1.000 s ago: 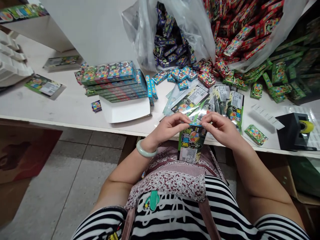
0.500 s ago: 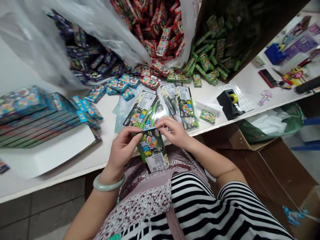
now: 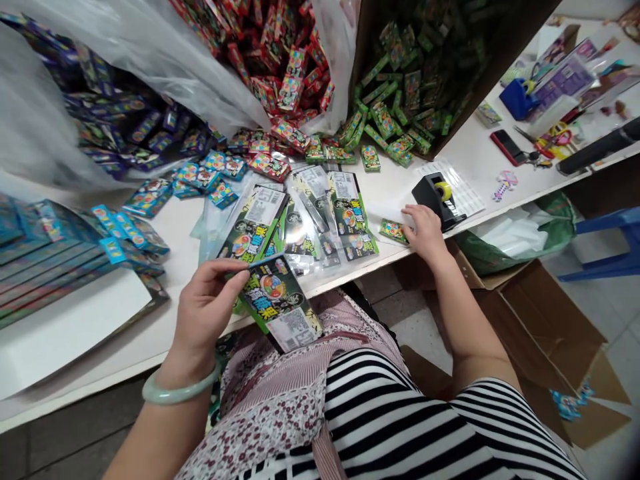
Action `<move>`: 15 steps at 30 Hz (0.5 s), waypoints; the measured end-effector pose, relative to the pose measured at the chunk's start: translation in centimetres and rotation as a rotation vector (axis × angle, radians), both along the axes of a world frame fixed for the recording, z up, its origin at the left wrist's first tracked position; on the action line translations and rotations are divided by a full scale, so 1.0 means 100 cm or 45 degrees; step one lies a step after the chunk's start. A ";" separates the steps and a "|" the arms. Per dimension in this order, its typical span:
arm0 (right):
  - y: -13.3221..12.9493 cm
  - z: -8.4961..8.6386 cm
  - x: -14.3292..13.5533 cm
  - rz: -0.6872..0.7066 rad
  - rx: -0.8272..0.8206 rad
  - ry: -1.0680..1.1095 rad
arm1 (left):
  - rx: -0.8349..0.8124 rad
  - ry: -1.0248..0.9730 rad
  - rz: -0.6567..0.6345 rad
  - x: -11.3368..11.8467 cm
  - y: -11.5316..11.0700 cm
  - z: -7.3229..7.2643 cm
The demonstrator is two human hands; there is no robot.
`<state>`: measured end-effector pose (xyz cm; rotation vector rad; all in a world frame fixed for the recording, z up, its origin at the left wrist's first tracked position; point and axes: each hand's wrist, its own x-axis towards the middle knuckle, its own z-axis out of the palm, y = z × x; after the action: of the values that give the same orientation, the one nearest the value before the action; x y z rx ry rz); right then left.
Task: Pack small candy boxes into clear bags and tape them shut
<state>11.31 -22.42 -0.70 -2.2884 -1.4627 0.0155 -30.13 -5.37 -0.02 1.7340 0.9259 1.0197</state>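
My left hand (image 3: 210,300) pinches the top edge of a dark printed candy packet (image 3: 280,303), with thumb in front and fingers behind. The packet hangs tilted over my lap, in front of the table edge. My right hand (image 3: 427,233) reaches to the table with thumb and fingers apart, at the right end of a small green candy box (image 3: 393,231). Whether it touches the box I cannot tell. Just behind that hand stands a black tape dispenser (image 3: 431,193) with yellow tape. Several similar packets (image 3: 260,223) lie overlapping on the table beyond my left hand.
Blue candy boxes (image 3: 203,177) lie in a loose pile. Behind are bags of purple boxes (image 3: 125,133) and red boxes (image 3: 295,73), and a carton of green boxes (image 3: 400,100). Larger blue boxes (image 3: 45,253) are stacked left. An open cardboard box (image 3: 555,320) stands below right.
My right hand has let go of the packet's top edge and moved right to the small green box by the tape dispenser. My left hand still holds the packet, now more tilted.
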 end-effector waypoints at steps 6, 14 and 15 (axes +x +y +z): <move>0.023 -0.014 0.014 -0.073 -0.147 -0.085 | -0.091 0.075 0.075 0.002 -0.004 0.009; 0.039 -0.027 0.043 -0.164 0.118 0.086 | -0.159 0.067 0.165 0.003 -0.006 0.010; 0.041 -0.027 0.045 -0.179 0.151 0.119 | -0.164 0.074 0.163 0.004 -0.005 0.009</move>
<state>15.80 -18.37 -3.41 -2.2572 -1.2208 -0.0058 -29.74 -5.92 0.92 1.6207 1.1275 0.9736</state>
